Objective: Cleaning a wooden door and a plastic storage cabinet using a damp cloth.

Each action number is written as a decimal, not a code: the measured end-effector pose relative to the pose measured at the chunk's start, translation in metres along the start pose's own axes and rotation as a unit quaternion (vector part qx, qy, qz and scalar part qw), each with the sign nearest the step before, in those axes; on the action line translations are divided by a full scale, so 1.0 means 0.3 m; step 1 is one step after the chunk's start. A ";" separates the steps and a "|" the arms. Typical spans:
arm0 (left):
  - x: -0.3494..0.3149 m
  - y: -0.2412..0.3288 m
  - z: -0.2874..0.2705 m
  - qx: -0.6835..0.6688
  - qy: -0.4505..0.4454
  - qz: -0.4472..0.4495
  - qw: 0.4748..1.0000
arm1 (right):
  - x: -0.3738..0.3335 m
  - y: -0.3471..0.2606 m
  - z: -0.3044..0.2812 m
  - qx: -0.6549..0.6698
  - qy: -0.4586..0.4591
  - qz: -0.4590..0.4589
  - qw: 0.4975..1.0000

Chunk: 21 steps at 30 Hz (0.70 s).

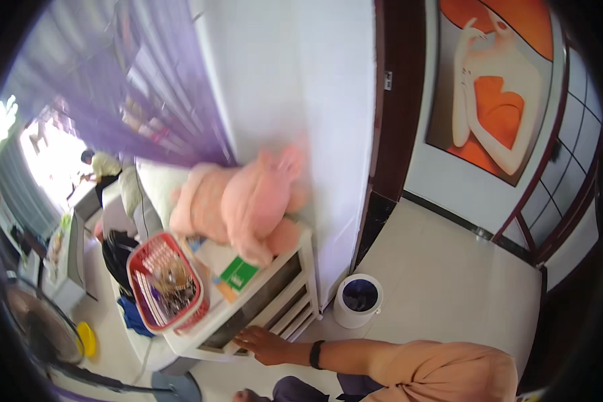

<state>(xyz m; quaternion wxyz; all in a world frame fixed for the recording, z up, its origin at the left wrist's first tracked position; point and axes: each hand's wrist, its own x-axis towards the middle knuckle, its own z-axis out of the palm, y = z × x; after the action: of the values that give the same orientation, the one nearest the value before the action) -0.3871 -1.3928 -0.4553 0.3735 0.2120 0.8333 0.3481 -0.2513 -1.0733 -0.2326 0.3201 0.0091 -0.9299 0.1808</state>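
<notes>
My right hand [264,344] reaches in from the lower right, wearing a dark band on the wrist. Its fingers stretch out against the front of a white cabinet [187,344], near the lower corner of a dark panel [254,311]. I see nothing held in it. At the bottom edge a small skin-toned shape [248,395] shows beside my dark trousers [298,388]; it may be part of my left hand, but its fingers do not show clearly. On the cabinet top are a red plastic basket [202,295] of small mixed items, a green flat packet [238,274] and a pink plush toy [258,201].
A white bin [355,319] with a dark liner stands on the floor right of the cabinet. A fan [43,321] is at the left, with a round base [175,387] near the cabinet. Another person [104,167] sits far left. A purple curtain [181,87] hangs behind.
</notes>
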 end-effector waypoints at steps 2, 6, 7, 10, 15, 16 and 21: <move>-0.160 0.353 0.082 0.112 -0.066 0.073 0.989 | -0.003 0.000 -0.054 0.004 -0.063 0.025 0.998; -0.408 0.817 0.103 0.224 -0.144 0.167 0.949 | 0.063 -0.012 -0.189 0.089 -0.337 0.113 0.931; -0.576 1.136 0.061 0.234 -0.156 0.249 0.927 | 0.097 -0.038 -0.321 0.084 -0.457 0.159 0.871; -0.504 1.073 0.066 0.170 -0.273 0.156 0.934 | -0.007 -0.088 -0.512 0.142 -0.485 0.165 0.847; -0.712 1.704 0.093 0.170 -0.318 0.368 0.857 | -0.376 -0.260 -1.080 0.285 -0.314 0.291 0.858; -0.780 1.845 0.099 0.186 -0.339 0.390 0.836 | -0.382 -0.342 -1.249 0.277 -0.315 0.368 0.830; -0.956 2.213 0.260 0.155 -0.501 0.491 0.696 | -0.475 -0.540 -1.575 0.265 -0.018 0.435 0.860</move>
<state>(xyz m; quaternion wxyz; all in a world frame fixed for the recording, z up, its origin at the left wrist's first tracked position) -0.0840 -1.0924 0.1337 0.4732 0.7890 0.3428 0.1900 0.1632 -1.0771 0.0805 0.1774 -0.3083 -0.7620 0.5411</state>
